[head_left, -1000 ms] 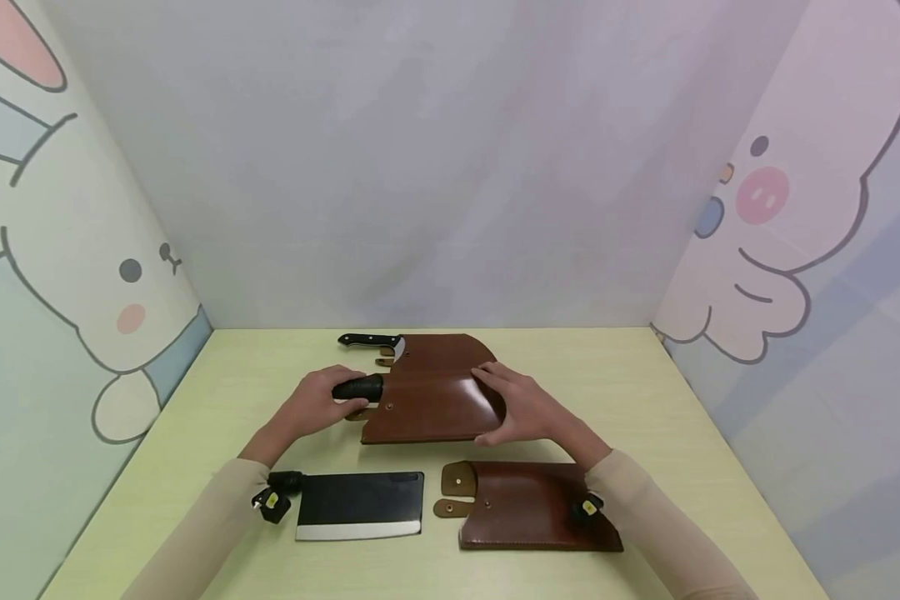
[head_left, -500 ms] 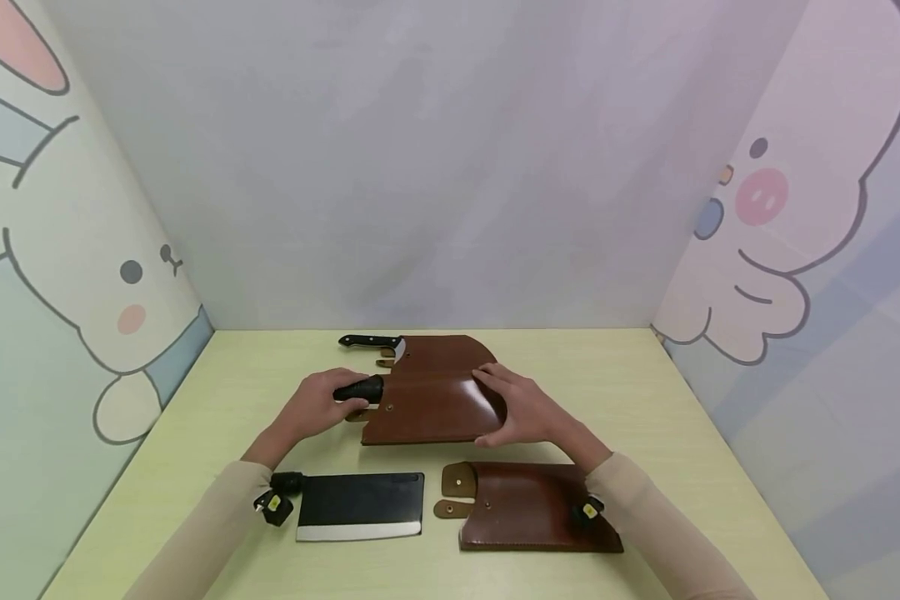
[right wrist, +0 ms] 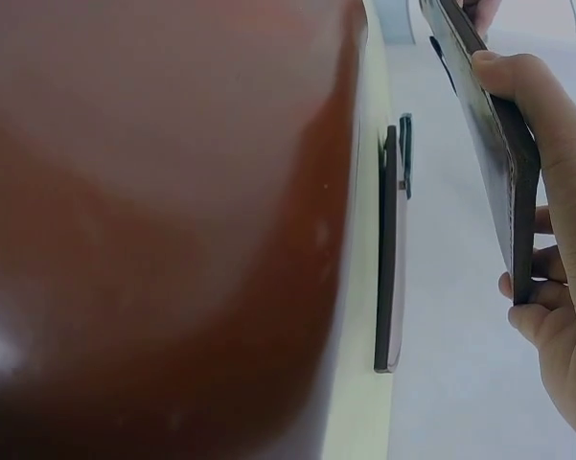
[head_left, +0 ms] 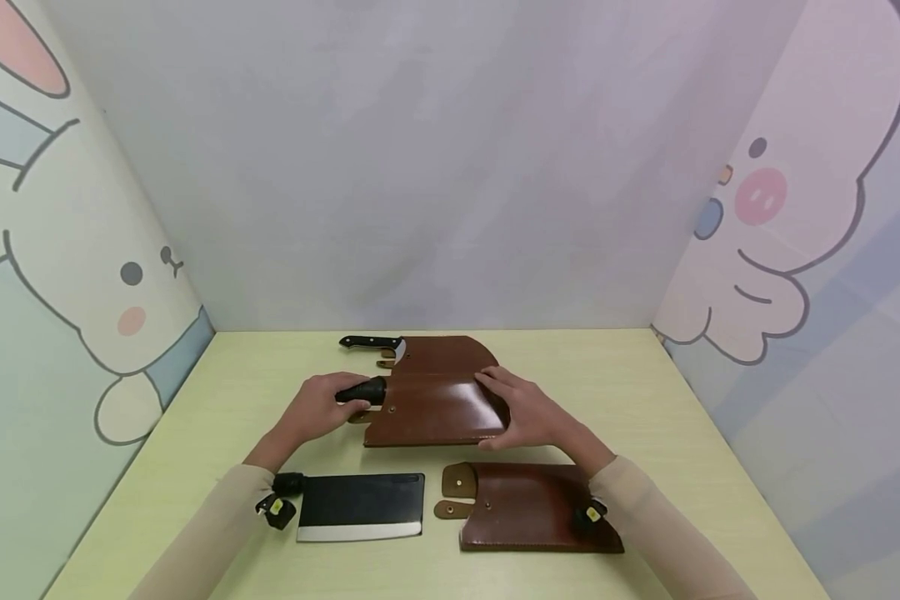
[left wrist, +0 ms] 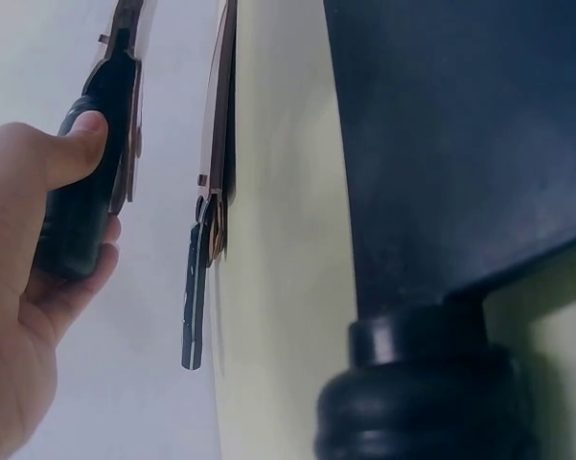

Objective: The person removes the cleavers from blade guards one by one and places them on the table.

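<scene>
My left hand (head_left: 311,407) grips the black handle (head_left: 363,390) of a knife whose blade is hidden in a brown leather sheath (head_left: 435,410). In the left wrist view, the thumb lies over that handle (left wrist: 81,206) and fingers curl beneath it. At the sheath's right end, my right hand (head_left: 528,412) holds its edges between thumb and fingers. Both wrist views show this sheath raised off the table. Behind it lies another brown sheath (head_left: 446,352) with a knife in it; that knife's riveted black handle (head_left: 370,341) sticks out leftward.
A bare cleaver (head_left: 360,504) with a dark blade and pale edge lies at the front left, under my left wrist. To its right is a third brown sheath (head_left: 528,508) with its tan straps (head_left: 453,507) unfastened. A wall (head_left: 435,208) rises behind the pale yellow table (head_left: 592,358).
Both hands and the held sheath have shifted very slightly to the right. Their grips look the same, and the things on the table have stayed in place.
</scene>
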{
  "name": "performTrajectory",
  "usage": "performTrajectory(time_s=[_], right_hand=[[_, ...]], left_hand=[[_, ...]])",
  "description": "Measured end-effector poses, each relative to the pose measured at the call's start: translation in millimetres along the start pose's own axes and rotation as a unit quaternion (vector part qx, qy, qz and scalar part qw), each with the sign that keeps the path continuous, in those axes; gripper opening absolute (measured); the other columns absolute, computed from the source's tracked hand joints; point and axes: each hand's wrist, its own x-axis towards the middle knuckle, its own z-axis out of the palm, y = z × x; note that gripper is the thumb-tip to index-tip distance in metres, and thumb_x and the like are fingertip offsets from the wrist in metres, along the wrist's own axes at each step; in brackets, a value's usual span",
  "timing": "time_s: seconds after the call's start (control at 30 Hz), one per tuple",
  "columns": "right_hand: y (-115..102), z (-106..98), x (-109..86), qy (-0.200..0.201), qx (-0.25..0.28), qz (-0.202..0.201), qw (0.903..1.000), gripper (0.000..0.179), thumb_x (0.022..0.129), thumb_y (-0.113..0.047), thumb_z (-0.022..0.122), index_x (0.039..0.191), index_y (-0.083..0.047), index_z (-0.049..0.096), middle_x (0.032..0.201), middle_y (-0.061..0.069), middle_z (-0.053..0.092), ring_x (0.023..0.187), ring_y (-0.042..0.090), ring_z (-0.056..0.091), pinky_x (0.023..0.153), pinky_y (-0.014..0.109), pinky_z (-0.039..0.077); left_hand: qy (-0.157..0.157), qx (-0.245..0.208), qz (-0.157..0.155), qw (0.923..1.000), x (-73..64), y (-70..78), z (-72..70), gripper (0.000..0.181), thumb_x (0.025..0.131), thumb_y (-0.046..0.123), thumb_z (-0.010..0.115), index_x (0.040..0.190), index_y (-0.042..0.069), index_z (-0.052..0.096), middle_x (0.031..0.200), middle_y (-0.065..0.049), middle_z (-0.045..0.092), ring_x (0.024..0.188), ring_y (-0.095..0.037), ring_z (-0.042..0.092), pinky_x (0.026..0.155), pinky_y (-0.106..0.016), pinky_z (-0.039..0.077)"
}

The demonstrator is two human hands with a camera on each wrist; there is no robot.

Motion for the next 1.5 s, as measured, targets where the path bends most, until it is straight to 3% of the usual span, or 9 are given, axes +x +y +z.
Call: performTrajectory(time_s=[0.3,0.6,1.17,1.5], right_hand=[[4,-1,-4.2,-0.007,-0.004,-0.002,1.0000,0.112,0.070,-0.065,0.084,0.157,-0.007,0.041,0.157,0.014,0.043,0.145,0.038,0.041,0.107,0.053,0.048],[13,0,-10.5,0.006,-0.002,0.006,1.0000,0.112,0.069,-0.069,0.082,0.155,-0.009,0.045,0.154,0.012,0.046,0.136,0.034,0.053,0.102,0.051,0.051],[17,-2,-15.8,0.010,0.007,0.003,0.9999,0.111,0.069,-0.068,0.084,0.155,-0.011,0.045,0.154,0.015,0.046,0.137,0.036,0.051,0.101,0.054,0.051],[19,-5,-17.7,0.007,0.008,0.003,0.9999,0.110,0.071,-0.072,0.080,0.155,-0.010,0.045,0.154,0.017,0.046,0.138,0.037,0.050,0.102,0.055,0.051]], left_hand=[[0.008,0.004,-0.001,1.0000,-3.5,-1.0,2.5,0.039,0.088,0.026,0.083,0.123,0.011,0.075,0.117,-0.009,0.075,0.104,-0.030,0.072,0.086,-0.050,0.058],[0.033,0.002,0.000,0.9994,-11.0,-10.5,-1.5,0.044,0.086,0.024,0.084,0.123,0.004,0.073,0.116,-0.013,0.075,0.101,-0.033,0.073,0.080,-0.050,0.059],[0.020,-0.022,-0.028,0.9991,-14.0,-9.8,-1.4,0.043,0.087,0.024,0.084,0.124,0.005,0.073,0.118,-0.014,0.074,0.101,-0.033,0.073,0.080,-0.050,0.058],[0.020,-0.022,-0.023,0.9993,-12.8,-13.1,-1.3,0.044,0.087,0.024,0.083,0.124,0.003,0.073,0.119,-0.014,0.074,0.104,-0.033,0.072,0.084,-0.051,0.058]])
